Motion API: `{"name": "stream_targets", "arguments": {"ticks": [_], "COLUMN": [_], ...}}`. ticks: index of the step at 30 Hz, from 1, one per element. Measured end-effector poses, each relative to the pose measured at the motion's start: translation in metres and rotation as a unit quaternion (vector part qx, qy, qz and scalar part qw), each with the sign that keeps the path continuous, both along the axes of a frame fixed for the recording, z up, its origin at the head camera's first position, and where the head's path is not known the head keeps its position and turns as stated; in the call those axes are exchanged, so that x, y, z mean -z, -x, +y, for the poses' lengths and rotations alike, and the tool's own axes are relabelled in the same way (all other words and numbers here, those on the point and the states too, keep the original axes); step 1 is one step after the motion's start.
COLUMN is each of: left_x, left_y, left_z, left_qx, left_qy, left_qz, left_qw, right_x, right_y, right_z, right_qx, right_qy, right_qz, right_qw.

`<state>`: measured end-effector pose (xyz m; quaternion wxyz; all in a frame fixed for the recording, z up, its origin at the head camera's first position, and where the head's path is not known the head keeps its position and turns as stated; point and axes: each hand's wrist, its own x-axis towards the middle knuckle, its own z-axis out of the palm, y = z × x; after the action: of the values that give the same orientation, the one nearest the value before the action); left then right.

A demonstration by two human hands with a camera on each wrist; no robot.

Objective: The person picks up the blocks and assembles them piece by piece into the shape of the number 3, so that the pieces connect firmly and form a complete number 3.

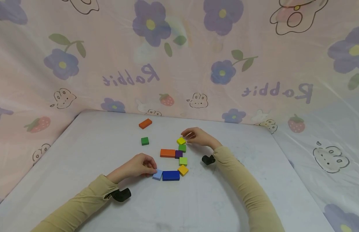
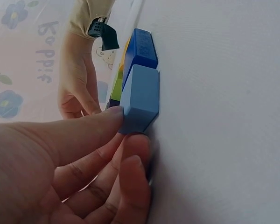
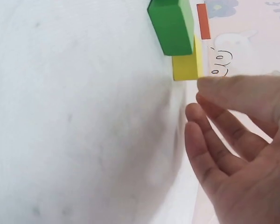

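Observation:
In the head view my left hand (image 1: 140, 165) is at the near left, thumb and index finger pinching the end of a light blue block (image 1: 157, 175). That block meets a long dark blue block (image 1: 170, 175), as the left wrist view also shows. My right hand (image 1: 200, 137) hovers beside a yellow block (image 1: 181, 141), its fingers loosely bent and holding nothing. The thumb tip is close to that block in the right wrist view; contact is unclear. Toward me from the yellow one run a green block (image 1: 182, 148), a purple block (image 1: 178, 154), a lime block (image 1: 183, 161) and a tilted amber block (image 1: 183, 170).
An orange-red block (image 1: 167, 153) extends left from the purple one. Farther back on the white tabletop (image 1: 110, 135) lie a dark green block (image 1: 145, 141) and another orange block (image 1: 145, 123). A printed curtain (image 1: 185, 58) stands behind. Black devices (image 1: 208, 159) sit at both wrists.

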<state>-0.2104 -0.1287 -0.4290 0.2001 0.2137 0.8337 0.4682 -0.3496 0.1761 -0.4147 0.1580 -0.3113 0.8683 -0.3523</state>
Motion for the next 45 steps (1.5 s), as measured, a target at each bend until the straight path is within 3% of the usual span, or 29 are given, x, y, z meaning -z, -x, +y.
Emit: {"name": "stream_targets", "arguments": {"ticks": [6,14,22,45], "left_x": [0.001,0.000,0.000,-0.001], "left_y": [0.001,0.001,0.000,-0.001], "left_z": [0.000,0.000,0.001,0.000], "left_qx": [0.000,0.001,-0.003,-0.002], "left_qy": [0.002,0.000,0.001,-0.008], "left_qz": [-0.001,-0.004,-0.010,-0.011], "left_qw": [1.0000,1.0000,0.9999,0.9999], "right_x": [-0.001,-0.001,-0.002,0.003], "right_y": [-0.002,-0.004,-0.007,-0.010], "right_z": [0.000,-0.004,-0.007,-0.012], "right_qx": [0.010,0.083,0.121,0.156], "right_qy": [0.001,-0.006,0.011,0.017], "right_qz": [-0.018,-0.058,-0.092,-0.072], "right_qw": [1.000,0.995,0.988,0.985]}}
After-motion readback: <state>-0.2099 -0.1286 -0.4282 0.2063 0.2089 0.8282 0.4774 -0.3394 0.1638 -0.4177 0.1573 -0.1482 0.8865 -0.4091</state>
